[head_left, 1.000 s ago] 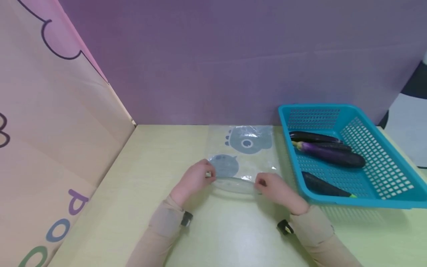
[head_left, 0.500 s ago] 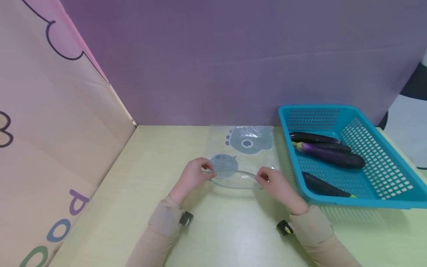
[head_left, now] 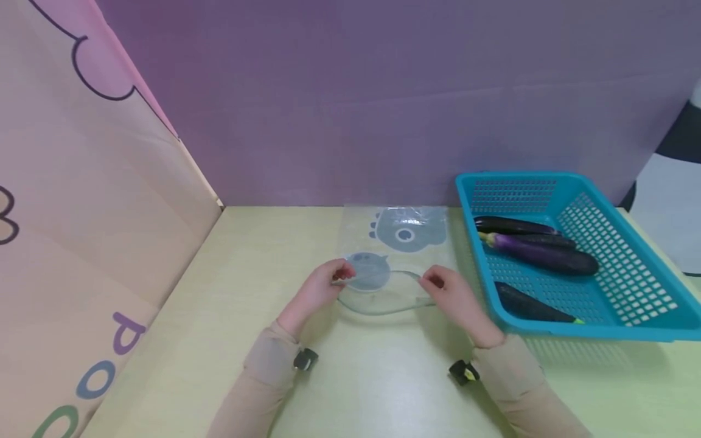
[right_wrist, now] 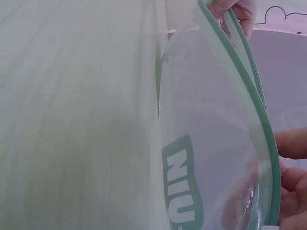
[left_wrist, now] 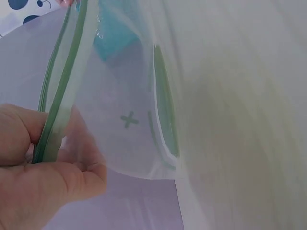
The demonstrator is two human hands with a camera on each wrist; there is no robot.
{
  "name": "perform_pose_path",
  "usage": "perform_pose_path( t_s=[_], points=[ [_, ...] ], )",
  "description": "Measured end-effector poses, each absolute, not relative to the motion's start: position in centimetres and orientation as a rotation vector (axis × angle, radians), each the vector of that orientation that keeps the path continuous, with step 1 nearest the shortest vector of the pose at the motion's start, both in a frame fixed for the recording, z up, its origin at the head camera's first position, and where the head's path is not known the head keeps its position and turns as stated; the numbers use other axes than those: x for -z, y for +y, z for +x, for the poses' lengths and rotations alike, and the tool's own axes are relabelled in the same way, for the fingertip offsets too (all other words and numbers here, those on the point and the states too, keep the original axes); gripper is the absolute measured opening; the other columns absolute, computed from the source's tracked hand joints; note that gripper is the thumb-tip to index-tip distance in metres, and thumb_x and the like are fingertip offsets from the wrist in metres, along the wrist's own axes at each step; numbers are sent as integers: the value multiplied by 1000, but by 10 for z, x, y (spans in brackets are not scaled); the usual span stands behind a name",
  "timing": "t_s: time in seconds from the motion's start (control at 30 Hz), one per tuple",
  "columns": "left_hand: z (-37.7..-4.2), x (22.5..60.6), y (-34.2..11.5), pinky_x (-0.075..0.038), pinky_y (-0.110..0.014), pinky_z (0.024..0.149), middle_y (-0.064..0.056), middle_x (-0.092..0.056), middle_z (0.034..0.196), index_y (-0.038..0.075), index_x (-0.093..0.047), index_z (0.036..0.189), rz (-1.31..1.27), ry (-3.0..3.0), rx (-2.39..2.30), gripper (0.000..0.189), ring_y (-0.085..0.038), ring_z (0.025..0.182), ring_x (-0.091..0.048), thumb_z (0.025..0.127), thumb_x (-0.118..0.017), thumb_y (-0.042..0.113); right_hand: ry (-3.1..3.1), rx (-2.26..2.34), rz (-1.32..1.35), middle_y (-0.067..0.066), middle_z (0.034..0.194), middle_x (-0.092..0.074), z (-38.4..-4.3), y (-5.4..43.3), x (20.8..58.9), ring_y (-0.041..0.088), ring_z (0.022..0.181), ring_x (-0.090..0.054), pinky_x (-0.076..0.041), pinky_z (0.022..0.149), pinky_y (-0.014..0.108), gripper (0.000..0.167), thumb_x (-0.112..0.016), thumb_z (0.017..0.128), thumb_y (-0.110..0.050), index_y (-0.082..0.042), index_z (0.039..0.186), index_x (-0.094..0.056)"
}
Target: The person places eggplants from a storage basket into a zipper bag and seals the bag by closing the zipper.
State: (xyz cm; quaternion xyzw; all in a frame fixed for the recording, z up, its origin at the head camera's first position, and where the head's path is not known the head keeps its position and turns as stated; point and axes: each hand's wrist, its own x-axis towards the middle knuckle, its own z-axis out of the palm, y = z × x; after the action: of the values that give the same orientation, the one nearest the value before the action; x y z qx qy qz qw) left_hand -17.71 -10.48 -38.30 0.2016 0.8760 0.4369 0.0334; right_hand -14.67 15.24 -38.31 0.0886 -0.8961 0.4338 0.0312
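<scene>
A clear slider zip bag (head_left: 405, 286) with grey-blue printed pictures lies on the table, its near end lifted and its mouth gaping. My left hand (head_left: 323, 285) pinches the left end of the mouth; in the left wrist view, its thumb and fingers are around the green zip strip (left_wrist: 62, 81). At the other end my right hand (head_left: 451, 298) pinches the rim of the bag. The right wrist view has its fingers (right_wrist: 291, 143) behind the green strip, and a white slider (right_wrist: 269, 227) at the bottom edge. The front lip of the bag sags towards me between the hands.
To the right stands a blue perforated basket (head_left: 569, 331) holding several dark eggplants (head_left: 547, 255). A purple wall panel (head_left: 350, 121) closes off the back of the table, and a printed panel (head_left: 109, 201) runs along the left side.
The bag's mouth has opened wider, its back lip rising and its front lip hanging nearer to me. Both hands have shifted slightly away from me while keeping their grip. The basket has not moved.
</scene>
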Motion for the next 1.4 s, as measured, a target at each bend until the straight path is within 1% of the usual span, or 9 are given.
perform_pose_path(
  t_s=[0.13,0.3,0.4,0.57,0.63,0.7,0.9,1.23,1.4],
  points=[
    [-176,382,-103,-51,-39,87,-12,-63,95,-1,-60,97,575,2685,-1377,18,-25,92,-58,84,-56,-12,-2767,-1347,208,8,74,-57,-149,152,382,14,66,-47,-42,58,24,12,-54,94,-8,2,90,-60],
    [-177,383,-101,-51,-36,83,-10,-64,91,-1,-62,95,541,2705,-1447,8,-22,88,-59,87,-61,-2,-2745,-1314,178,10,75,-56,-154,150,382,17,67,-47,-42,60,27,12,-53,94,-7,2,89,-60],
    [-178,385,-101,-52,-34,81,-11,-66,91,-3,-64,95,492,2687,-1529,10,-22,87,-61,86,-64,0,-2767,-1256,192,10,74,-56,-157,150,382,18,66,-46,-41,59,28,12,-52,95,-7,2,90,-59],
    [-180,388,-100,-54,-29,77,-13,-68,92,-3,-67,95,372,2647,-1651,12,-20,84,-62,84,-67,2,-2825,-1214,176,10,74,-54,-161,149,382,19,64,-46,-41,56,27,11,-49,97,-8,0,94,-56],
    [-182,388,-99,-54,-29,77,-14,-69,92,-3,-68,95,345,2631,-1689,12,-21,84,-63,84,-67,2,-2837,-1218,171,10,74,-53,-162,149,382,19,64,-46,-40,56,27,11,-48,97,-8,0,94,-55],
    [-184,388,-98,-54,-30,80,-15,-68,93,-4,-68,95,330,2615,-1719,13,-23,87,-63,84,-67,2,-2841,-1220,178,10,74,-53,-164,149,382,19,64,-45,-40,55,28,11,-47,98,-8,0,95,-54],
    [-190,383,-92,-53,-34,88,-15,-68,97,-3,-66,96,368,2616,-1684,12,-26,95,-63,88,-63,5,-2848,-1212,189,10,72,-51,-167,150,384,19,62,-45,-39,55,28,11,-45,98,-7,0,95,-53],
    [-197,381,-82,-51,-37,90,-16,-67,96,-2,-66,93,414,2654,-1646,10,-27,95,-62,89,-61,6,-2857,-1184,182,10,70,-49,-169,151,383,19,60,-44,-38,53,28,9,-45,98,-6,-1,95,-51],
    [-196,384,-80,-51,-37,92,-15,-67,98,-1,-65,95,368,2634,-1624,11,-26,97,-62,90,-60,7,-2880,-1160,192,10,72,-50,-169,152,386,19,61,-45,-38,53,27,9,-45,98,-5,-1,93,-50]
  ],
)
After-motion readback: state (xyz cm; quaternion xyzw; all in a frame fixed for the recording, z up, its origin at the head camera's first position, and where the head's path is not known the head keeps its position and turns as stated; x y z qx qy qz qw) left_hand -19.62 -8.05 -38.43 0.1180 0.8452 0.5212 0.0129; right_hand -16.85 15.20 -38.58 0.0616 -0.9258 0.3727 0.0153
